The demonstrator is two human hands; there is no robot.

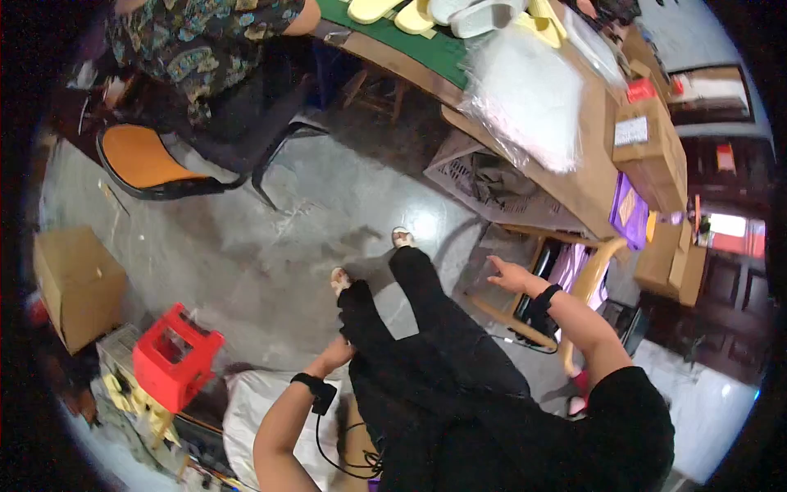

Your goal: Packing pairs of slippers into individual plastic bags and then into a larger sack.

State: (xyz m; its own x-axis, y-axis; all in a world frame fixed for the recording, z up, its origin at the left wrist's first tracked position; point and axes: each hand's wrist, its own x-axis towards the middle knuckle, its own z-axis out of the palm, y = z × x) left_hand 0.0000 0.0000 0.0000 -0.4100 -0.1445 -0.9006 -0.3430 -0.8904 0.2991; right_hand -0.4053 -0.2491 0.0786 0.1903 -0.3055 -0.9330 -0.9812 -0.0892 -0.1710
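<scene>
My right hand (511, 275) reaches forward with its fingers stretched out and nothing in it. It is over the floor, beside a wooden chair (592, 275) with a curved frame. My left hand (336, 353) hangs by my left leg, at about the knee of my black trousers (438, 320). Its fingers are mostly hidden against the leg, so I cannot see whether it holds anything. Each wrist has a black band, and a black cable (321, 439) runs down from the left one.
Ahead, a workbench (393, 61) carries yellow and grey slippers (414, 16) and a stack of clear plastic bags (529, 90). Cardboard boxes (652, 148) stand at right. A person (205, 49) is beside an orange chair (147, 156). At left are a red stool (176, 357), a carton (78, 287) and a white sack (254, 410).
</scene>
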